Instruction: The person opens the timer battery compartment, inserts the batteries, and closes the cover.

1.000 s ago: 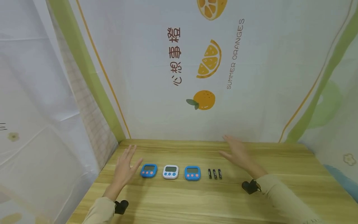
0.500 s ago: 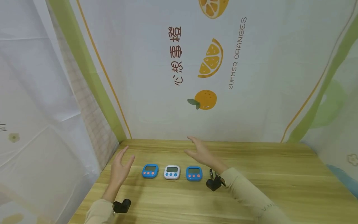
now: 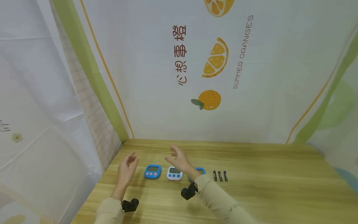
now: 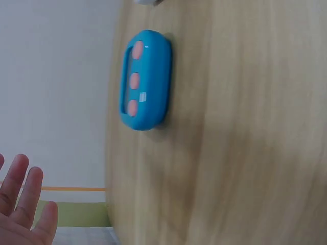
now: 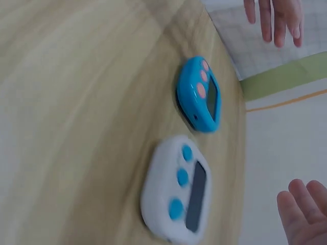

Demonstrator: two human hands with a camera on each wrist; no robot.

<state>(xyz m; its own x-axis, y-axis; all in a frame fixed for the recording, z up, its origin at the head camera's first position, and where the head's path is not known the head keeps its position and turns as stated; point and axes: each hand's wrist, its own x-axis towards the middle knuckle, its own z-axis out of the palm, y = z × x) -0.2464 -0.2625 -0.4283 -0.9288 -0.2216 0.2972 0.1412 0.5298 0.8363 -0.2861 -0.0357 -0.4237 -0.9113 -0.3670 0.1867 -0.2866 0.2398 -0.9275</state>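
My left hand [image 3: 127,169] hovers over the table's left side, fingers loosely bent and holding nothing. Nearest to it is a blue digital timer [image 3: 153,171] with pink buttons, which the left wrist view also shows lying on the wood. Above the white timer [image 3: 174,176] with blue buttons is my right hand [image 3: 180,161], its fingers relaxed, nothing between them; it overlaps that timer's top corner in the head view. A second blue timer [image 3: 200,170] lies to the right, partly hidden by the right wrist. In the right wrist view both hands appear apart from the timers.
Three small black batteries [image 3: 220,176] lie side by side right of the timers. The wood-grain table [image 3: 265,186] meets a white curtain [image 3: 156,109] with orange prints at its back edge, and more cloth hangs at the left and right.
My right hand has swept left from beyond the batteries to over the white timer, uncovering the batteries again. The left hand's fingers have curled in slightly. The timers stay in place.
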